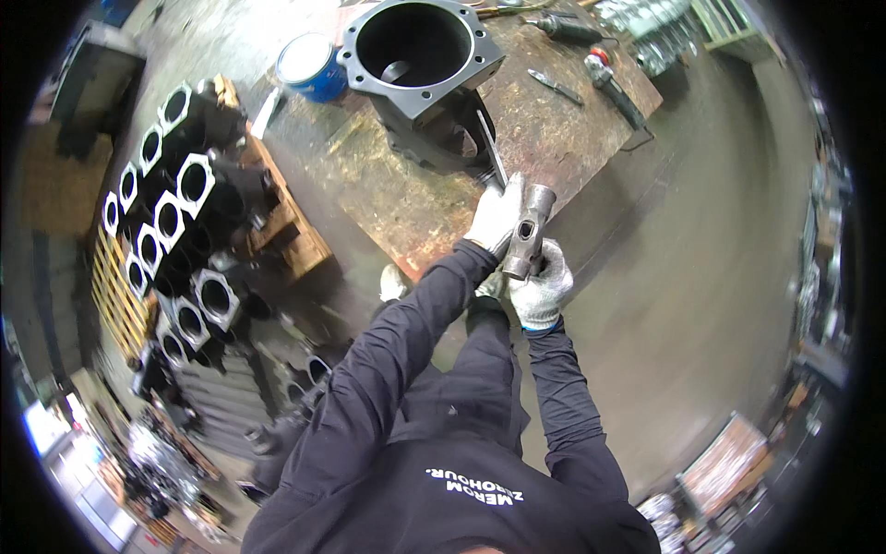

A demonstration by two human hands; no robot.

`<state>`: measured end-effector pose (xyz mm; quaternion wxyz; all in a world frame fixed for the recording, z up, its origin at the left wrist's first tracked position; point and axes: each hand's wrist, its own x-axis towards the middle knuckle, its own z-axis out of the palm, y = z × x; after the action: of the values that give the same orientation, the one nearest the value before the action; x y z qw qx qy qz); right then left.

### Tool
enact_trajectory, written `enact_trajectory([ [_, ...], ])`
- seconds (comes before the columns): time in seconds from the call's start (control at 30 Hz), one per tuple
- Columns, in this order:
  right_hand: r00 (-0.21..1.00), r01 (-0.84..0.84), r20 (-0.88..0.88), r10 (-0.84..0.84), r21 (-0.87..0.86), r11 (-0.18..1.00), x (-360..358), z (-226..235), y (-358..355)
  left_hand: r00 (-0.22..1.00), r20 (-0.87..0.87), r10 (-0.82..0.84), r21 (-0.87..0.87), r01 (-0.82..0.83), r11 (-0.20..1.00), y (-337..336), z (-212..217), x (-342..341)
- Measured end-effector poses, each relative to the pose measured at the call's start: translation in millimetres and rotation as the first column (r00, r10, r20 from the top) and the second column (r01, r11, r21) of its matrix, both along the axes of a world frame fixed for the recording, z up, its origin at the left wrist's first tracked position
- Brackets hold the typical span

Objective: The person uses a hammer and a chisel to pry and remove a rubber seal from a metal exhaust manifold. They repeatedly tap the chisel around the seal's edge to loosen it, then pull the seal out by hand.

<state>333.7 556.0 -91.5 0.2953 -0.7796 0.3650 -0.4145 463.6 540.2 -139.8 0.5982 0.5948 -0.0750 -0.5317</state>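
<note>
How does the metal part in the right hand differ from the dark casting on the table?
The metal part is slim and hand-held; the dark casting is far larger and stands on the table. The metal part shows a small oval hole, the dark casting a wide round bore ringed by a flange. Both have openings.

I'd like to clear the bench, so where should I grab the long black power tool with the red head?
Probably around the slim body of the long black power tool, coming from the near right with your white-gloved right hand, once free: it lies slanted, red head pointing away, black tail at the brown bench's edge.
</note>
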Motion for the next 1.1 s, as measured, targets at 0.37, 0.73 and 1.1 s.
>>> enact_trajectory([
  [0.37, 0.8, 0.558, 0.001, -0.599, 0.366, 0.745, -26.2, -37.7, 106.6, 0.995, -0.09, 0.049, -0.049, -0.054, 0.997, 6.3, 11.4, -3.4],
  [0.73, 0.646, 0.246, 0.31, -0.697, 0.781, 0.575, -56.7, -35.9, 150.6, 0.951, 0.309, -0.032, 0.047, 0.018, 0.999, -14.5, -12.8, -4.9],
  [1.1, 0.177, 0.427, 0.445, -0.878, 0.769, 0.476, 54.3, 9.7, 105.3, 0.984, 0.151, -0.096, 0.013, 0.095, 0.995, -19.2, -5.7, -8.0],
])
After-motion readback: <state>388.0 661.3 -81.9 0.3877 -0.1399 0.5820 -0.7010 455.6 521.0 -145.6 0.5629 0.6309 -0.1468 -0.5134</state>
